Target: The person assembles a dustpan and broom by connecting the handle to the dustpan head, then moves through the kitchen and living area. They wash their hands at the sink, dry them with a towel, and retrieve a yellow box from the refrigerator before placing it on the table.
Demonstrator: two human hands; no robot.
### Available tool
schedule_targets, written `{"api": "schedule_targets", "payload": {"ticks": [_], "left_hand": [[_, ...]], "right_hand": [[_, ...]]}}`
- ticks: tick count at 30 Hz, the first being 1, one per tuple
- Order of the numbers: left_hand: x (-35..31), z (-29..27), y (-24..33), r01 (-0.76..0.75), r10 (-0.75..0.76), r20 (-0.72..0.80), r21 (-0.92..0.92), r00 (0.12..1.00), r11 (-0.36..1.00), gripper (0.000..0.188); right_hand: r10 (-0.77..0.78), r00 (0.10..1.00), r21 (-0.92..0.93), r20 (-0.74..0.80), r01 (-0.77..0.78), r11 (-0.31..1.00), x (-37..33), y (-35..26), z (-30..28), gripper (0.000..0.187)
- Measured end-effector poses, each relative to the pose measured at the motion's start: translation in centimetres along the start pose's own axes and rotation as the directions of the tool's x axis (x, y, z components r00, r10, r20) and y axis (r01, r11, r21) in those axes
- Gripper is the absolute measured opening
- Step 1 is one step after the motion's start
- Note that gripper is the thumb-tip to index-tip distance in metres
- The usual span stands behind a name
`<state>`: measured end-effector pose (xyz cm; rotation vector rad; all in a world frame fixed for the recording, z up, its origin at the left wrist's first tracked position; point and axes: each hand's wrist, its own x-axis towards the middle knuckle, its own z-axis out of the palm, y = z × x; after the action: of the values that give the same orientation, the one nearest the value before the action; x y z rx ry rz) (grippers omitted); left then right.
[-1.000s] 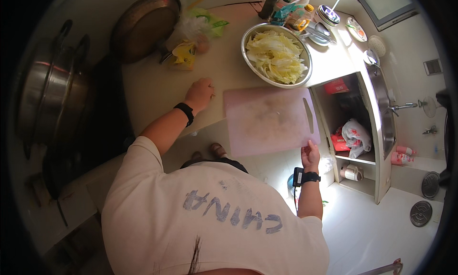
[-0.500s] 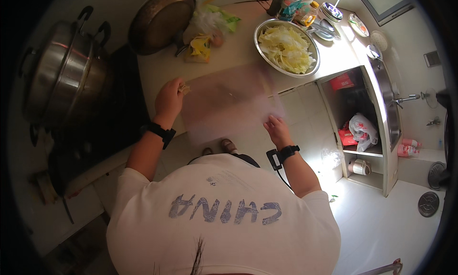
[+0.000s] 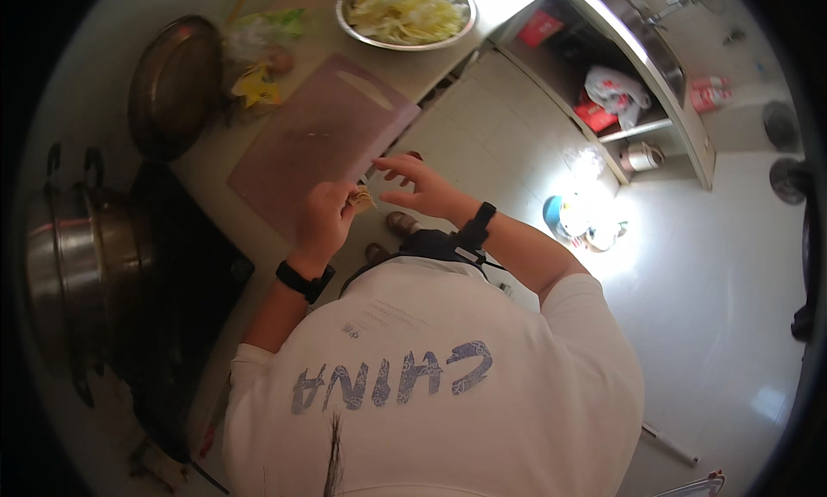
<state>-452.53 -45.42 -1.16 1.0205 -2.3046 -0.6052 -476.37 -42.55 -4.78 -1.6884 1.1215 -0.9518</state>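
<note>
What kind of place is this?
Looks like a kitchen, probably a small home one: a pink cutting board lies near a metal bowl of cut leafy vegetable, and a large steel pot stands at the left.

Small tan-brown piece (image 3: 363, 200), pinched in left hand (image 3: 324, 217).

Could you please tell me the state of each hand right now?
Left hand: closed, holding a small tan piece.
Right hand: open, apparently holding nothing.
</note>
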Motion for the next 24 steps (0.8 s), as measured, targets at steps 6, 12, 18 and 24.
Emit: {"api": "schedule_targets", "payload": {"ticks": [6, 12, 18, 24], "left_hand": [[4.4, 5.5, 5.2, -0.184, 0.225, 0.091, -0.333, 0.970, 0.925, 0.038], [7.4, 9.3, 10.7, -0.275, 0.371, 0.272, -0.333, 0.888, 0.902, 0.039], [10.4, 12.7, 14.1, -0.355, 0.407, 0.288, -0.216, 0.867, 0.909, 0.038], [10.5, 16.8, 17.1, -0.204, 0.226, 0.301, -0.103, 0.927, 0.974, 0.034]], "right_hand": [[0.048, 0.977, -0.152, -0.209, -0.081, 0.985, -4.9, -3.6, -3.0, 0.031], [0.154, 0.850, -0.200, -0.503, -0.288, 0.937, -15.6, -0.4, -7.6, 0.017], [0.316, 0.388, -0.141, -0.866, -0.795, 0.589, -31.5, 7.7, -18.6, 0.016], [0.250, 0.113, -0.025, -0.962, -0.944, 0.329, -41.9, 14.8, -31.7, 0.037]]}}
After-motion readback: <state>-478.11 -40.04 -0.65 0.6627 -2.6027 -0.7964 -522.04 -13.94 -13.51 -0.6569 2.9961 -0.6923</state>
